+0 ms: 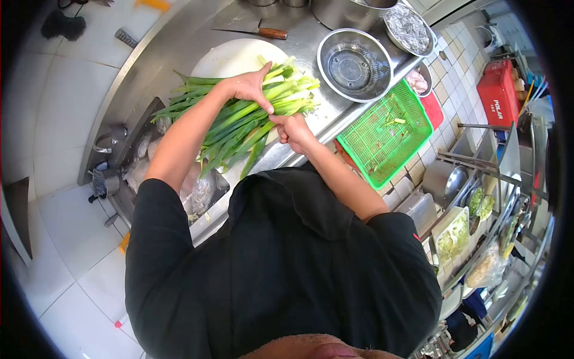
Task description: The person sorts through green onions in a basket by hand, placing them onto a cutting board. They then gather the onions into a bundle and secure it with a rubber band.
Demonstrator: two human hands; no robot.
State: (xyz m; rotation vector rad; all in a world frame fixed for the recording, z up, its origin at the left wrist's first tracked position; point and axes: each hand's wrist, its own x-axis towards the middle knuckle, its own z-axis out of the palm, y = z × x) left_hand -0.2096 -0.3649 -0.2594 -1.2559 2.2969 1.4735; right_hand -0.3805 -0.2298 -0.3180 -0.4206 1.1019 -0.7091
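A large bunch of green onions [236, 130] lies across a round white cutting board [222, 55] on the steel counter. My left hand [248, 87] rests on top of the bunch, thumb spread wide from the fingers. Beside the pale stalk ends, my right hand [292, 129] touches the bunch's near side with its fingers curled in. Whether anything is inside those curled fingers is hidden. The tips of both hands nearly meet over the stalks. Beyond the board lies a knife [272, 33] with a wooden handle.
A steel colander [355, 64] stands right of the board. Below it is a green plastic basket [382, 175] with scraps inside. A sink [222, 190] holding plastic-wrapped items is at the left. Shelves with food trays [451, 234] and a red cooler [497, 96] stand far right.
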